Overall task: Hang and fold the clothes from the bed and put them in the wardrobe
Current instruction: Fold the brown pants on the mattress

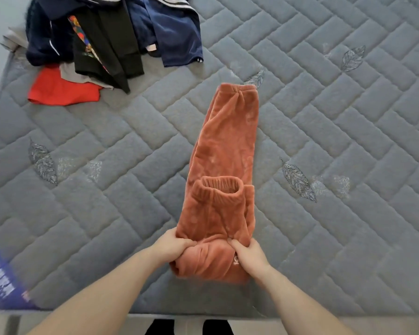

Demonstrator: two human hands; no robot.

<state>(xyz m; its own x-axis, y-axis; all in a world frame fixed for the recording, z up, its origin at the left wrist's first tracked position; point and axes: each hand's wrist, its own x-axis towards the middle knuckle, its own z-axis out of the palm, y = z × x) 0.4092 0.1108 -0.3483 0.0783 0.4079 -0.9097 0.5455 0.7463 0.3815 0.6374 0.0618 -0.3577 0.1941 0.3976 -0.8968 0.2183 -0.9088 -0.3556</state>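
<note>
The person is folding a pair of fuzzy orange pants [224, 180] on the bed [336, 122]. The pants lie in a long strip in the middle of the bed, and they point away from the person. A stretchy cuff [220, 187] is folded back on top of the strip. The near end is bunched into a fat roll.

The left hand [173, 246] has its grip closed on the left side of that roll. The right hand [248, 255] has its grip closed on the right side. Both sets of fingers curl into the soft cloth.

This looks like the folding step, with the roll only just begun. Next, both hands would need to push the roll forward together, so it stays straight and tight. The thick cloth may spring open if one side goes slack.

A pile of clothes [111, 37] waits near the far left corner, well apart from the pants. It has dark blue, black and red things in it. None of them looks folded yet.

The bed has a gray quilted top with small leaf pictures. A blurry purple thing [3, 276] sits at the near left edge. The wardrobe is not in view.
</note>
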